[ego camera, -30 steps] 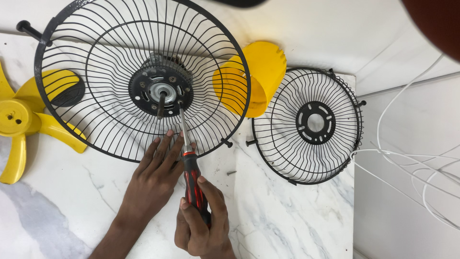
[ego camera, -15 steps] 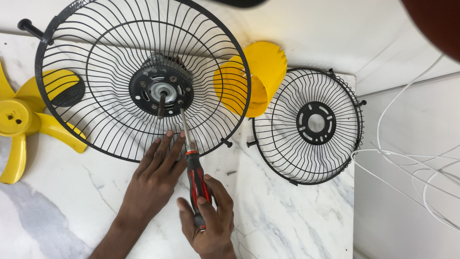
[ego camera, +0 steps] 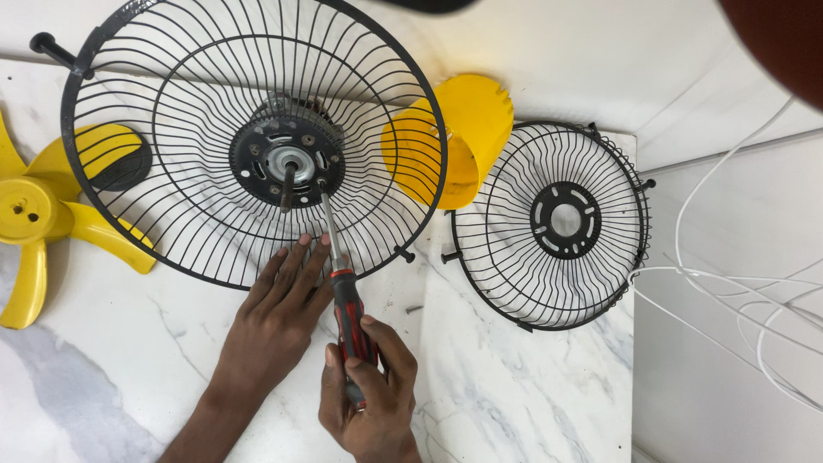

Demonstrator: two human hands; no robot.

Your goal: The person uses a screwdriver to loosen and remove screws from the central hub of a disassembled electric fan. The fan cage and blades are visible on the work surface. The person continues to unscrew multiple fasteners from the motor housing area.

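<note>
Head view, right hand (ego camera: 370, 390) gripping screwdriver (ego camera: 341, 274), left hand (ego camera: 281, 304) on fan guard (ego camera: 171, 223) rim

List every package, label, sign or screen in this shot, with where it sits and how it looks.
None in view: no package, label, sign or screen.
What is there carries no visible print: two black wire fan guards, a yellow motor cover, a yellow fan blade, white cables and a red-and-black screwdriver on the marble top.
</note>
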